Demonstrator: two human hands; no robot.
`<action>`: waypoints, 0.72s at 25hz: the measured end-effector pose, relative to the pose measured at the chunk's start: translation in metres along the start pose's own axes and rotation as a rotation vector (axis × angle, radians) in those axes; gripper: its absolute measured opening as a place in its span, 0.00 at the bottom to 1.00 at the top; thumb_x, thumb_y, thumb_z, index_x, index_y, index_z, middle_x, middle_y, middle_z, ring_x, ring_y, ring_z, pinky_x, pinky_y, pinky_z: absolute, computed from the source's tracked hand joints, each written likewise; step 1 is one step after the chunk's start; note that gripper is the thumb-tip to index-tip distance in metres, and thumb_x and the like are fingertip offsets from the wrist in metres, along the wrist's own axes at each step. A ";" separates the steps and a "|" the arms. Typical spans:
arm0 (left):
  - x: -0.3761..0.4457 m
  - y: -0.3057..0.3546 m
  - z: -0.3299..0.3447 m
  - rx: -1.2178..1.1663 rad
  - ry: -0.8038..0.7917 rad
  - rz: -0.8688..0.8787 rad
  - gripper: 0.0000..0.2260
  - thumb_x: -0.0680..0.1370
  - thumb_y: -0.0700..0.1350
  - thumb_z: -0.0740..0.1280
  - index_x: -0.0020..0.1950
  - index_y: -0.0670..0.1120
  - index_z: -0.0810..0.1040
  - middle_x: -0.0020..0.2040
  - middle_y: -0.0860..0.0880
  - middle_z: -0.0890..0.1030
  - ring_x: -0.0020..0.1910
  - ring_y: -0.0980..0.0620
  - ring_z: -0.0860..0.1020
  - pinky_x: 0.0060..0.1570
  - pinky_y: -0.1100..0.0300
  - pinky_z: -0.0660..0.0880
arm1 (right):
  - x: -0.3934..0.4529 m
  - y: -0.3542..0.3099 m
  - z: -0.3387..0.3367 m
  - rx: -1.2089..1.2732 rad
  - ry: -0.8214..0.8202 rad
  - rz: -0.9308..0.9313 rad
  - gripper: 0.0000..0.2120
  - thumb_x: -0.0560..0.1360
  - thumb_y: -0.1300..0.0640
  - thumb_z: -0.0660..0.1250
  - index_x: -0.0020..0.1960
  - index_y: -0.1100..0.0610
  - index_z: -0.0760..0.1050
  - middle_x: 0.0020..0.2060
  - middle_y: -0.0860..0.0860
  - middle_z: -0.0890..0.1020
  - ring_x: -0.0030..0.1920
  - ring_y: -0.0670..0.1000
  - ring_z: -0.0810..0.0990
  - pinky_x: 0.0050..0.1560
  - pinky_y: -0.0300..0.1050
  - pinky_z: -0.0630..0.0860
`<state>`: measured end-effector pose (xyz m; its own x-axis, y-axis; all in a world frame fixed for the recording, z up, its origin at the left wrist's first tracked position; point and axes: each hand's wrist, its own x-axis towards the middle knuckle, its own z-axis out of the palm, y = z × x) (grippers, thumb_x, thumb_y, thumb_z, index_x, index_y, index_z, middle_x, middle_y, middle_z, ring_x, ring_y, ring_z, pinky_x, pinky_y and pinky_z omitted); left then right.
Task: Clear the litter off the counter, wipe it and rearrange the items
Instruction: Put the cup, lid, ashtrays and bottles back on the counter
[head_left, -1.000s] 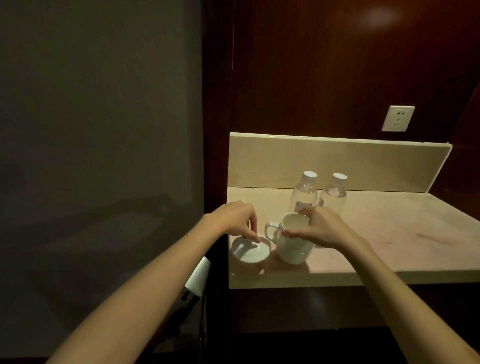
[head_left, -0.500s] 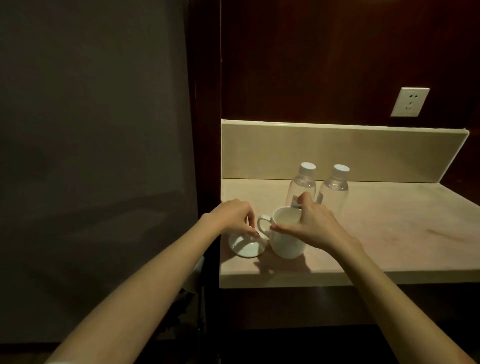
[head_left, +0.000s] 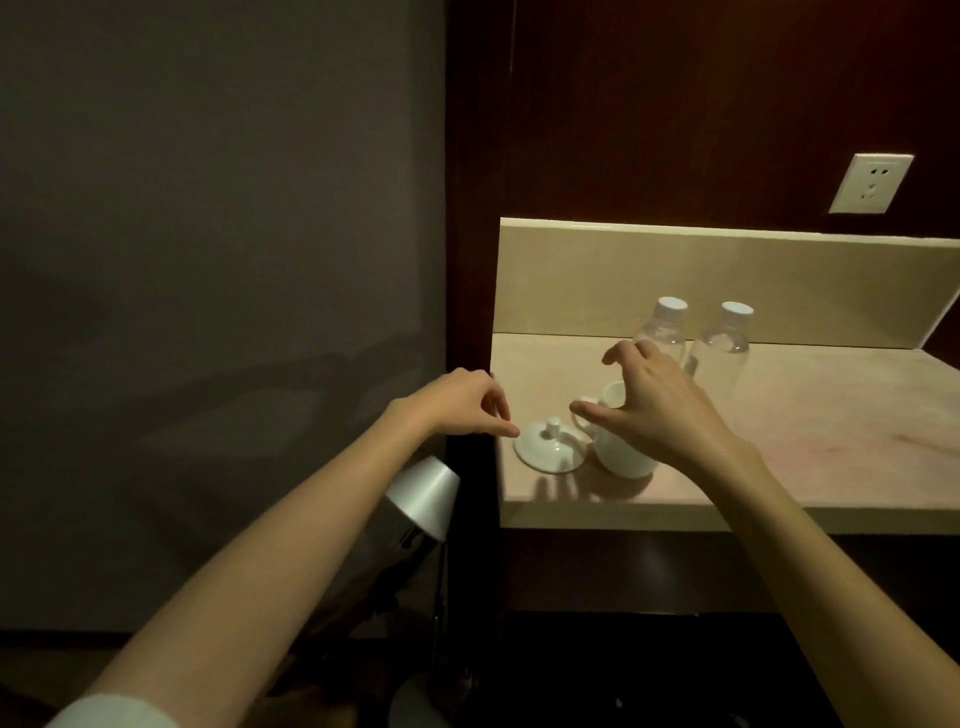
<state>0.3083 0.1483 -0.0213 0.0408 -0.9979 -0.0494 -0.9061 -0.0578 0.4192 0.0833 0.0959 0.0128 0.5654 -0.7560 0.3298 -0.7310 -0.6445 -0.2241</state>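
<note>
Both hands hover low over the front left corner of the counter (head_left: 779, 467), and neither one holds anything. The left hand (head_left: 457, 405) hangs at the counter's left edge, fingers loosely curled, forefinger tip pointing right and ending just beside the rim of the lid (head_left: 550, 449). The lid lies flat, knob up, near the front edge, so it has no real long axis; the knob stands straight up and sits just right of that fingertip. The left hand is plainly the nearer one to it.

The right hand (head_left: 654, 410) spreads wide above the mug (head_left: 621, 452), thumb reaching left over the handle, fingers fanned toward the back. The mug stands upright just right of the lid, nearly touching it, open mouth up, handle pointing left toward the lid. Whether the palm brushes the rim, I cannot tell; the hand hides most of it.

Behind the mug stand two bottles (head_left: 662, 332), capped and upright, side by side near the back wall of the counter.

My read: no litter shows, so this looks like the rearranging stage, with lid and mug about to be paired. The lid needs only a short hop right onto that open mouth.
</note>
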 end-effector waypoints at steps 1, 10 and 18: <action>-0.012 -0.010 -0.002 -0.013 0.008 -0.010 0.15 0.71 0.60 0.72 0.49 0.51 0.82 0.44 0.53 0.83 0.45 0.56 0.81 0.49 0.58 0.78 | -0.004 -0.014 0.003 0.006 -0.010 -0.033 0.30 0.71 0.38 0.67 0.65 0.55 0.66 0.63 0.52 0.71 0.58 0.53 0.73 0.52 0.49 0.74; -0.171 -0.142 0.002 -0.175 -0.012 -0.262 0.13 0.72 0.56 0.73 0.48 0.48 0.83 0.40 0.50 0.84 0.40 0.55 0.82 0.49 0.58 0.79 | -0.044 -0.168 0.081 0.157 -0.231 -0.202 0.21 0.73 0.44 0.68 0.59 0.56 0.71 0.54 0.52 0.77 0.54 0.54 0.76 0.49 0.46 0.73; -0.312 -0.257 0.060 -0.331 -0.124 -0.495 0.15 0.74 0.54 0.71 0.54 0.45 0.81 0.48 0.49 0.83 0.46 0.54 0.82 0.49 0.61 0.78 | -0.114 -0.263 0.202 0.283 -0.464 -0.099 0.18 0.73 0.46 0.69 0.55 0.56 0.71 0.51 0.52 0.79 0.51 0.54 0.78 0.46 0.47 0.74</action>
<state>0.5034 0.4763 -0.1684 0.3564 -0.8407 -0.4076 -0.6122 -0.5397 0.5779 0.2884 0.3284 -0.1513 0.7824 -0.6196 -0.0627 -0.5704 -0.6725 -0.4715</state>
